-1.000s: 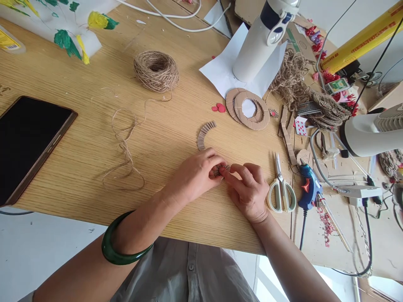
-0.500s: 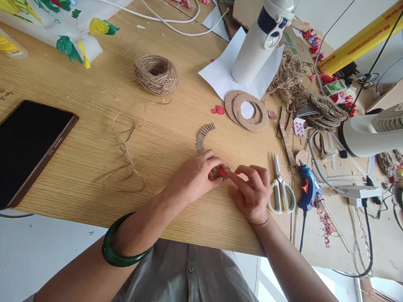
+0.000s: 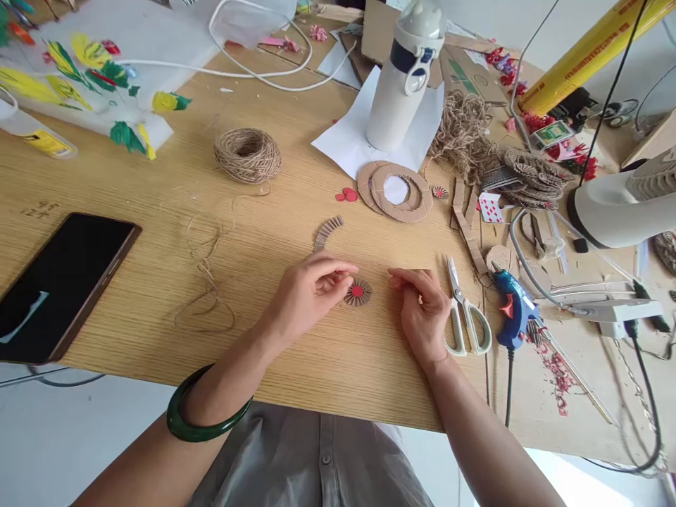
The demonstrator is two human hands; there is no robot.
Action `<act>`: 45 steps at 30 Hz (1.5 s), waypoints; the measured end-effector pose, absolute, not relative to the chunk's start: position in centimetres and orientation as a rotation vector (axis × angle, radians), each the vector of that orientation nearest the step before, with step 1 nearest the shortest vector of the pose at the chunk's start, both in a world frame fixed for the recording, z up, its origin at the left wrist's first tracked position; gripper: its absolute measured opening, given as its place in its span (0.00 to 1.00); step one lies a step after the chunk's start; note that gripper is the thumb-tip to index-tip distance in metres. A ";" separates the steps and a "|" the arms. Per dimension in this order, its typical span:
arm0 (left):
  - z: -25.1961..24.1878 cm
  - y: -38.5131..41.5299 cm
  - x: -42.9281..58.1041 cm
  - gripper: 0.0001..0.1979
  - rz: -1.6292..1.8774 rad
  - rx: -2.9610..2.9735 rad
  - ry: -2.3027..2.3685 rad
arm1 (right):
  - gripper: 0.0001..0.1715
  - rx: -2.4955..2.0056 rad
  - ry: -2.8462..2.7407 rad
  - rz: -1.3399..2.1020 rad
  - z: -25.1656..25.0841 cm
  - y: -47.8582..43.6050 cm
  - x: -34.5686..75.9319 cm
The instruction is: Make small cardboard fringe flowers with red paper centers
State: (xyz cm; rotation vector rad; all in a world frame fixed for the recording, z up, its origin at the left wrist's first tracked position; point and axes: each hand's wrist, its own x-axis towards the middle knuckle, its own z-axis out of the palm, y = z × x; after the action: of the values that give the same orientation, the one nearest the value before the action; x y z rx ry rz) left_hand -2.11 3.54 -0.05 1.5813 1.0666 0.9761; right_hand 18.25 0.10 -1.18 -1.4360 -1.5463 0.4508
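A small pleated cardboard rosette (image 3: 364, 298) with a red round centre lies flat on the wooden table. Just left of it is my left hand (image 3: 311, 292), thumb and index finger slightly apart, the fingertips close to the rosette's edge and nothing held. My right hand (image 3: 424, 306) hovers to the right of the rosette, apart from it, with its fingers curled together and no object showing in them. Beyond the left hand rests a curved strip of pleated cardboard (image 3: 328, 232). White-handled scissors (image 3: 465, 317) lie beside the right hand.
Red discs (image 3: 348, 195) and cardboard rings (image 3: 402, 193) lie farther back, near a white bottle (image 3: 393, 105) on paper. A twine ball (image 3: 248, 156) and a phone (image 3: 63, 282) are at left. A blue glue gun (image 3: 515, 306) with its cord is at right.
My left hand has let go of the rosette, which now lies on the table. My right index finger has come off its red centre, and the right hand has drawn back.
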 end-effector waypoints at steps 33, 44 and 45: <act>-0.1 -1.0 -2.6 0.43 0.358 2.848 1.186 | 0.23 -1.456 -1.522 0.474 -1.3 0.2 18.7; -0.4 -0.7 -2.2 0.40 0.350 2.862 1.140 | 0.23 -1.459 -1.517 0.488 -1.2 0.2 18.7; -0.4 -0.7 -2.2 0.40 0.347 2.864 1.135 | 0.23 -1.460 -1.516 0.486 -1.2 0.2 18.7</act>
State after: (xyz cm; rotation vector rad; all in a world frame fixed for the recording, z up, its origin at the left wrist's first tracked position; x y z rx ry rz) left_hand -2.19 -0.70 -0.40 2.8637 1.1347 0.3473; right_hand 18.70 0.15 -1.16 -1.4595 -1.5159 0.4856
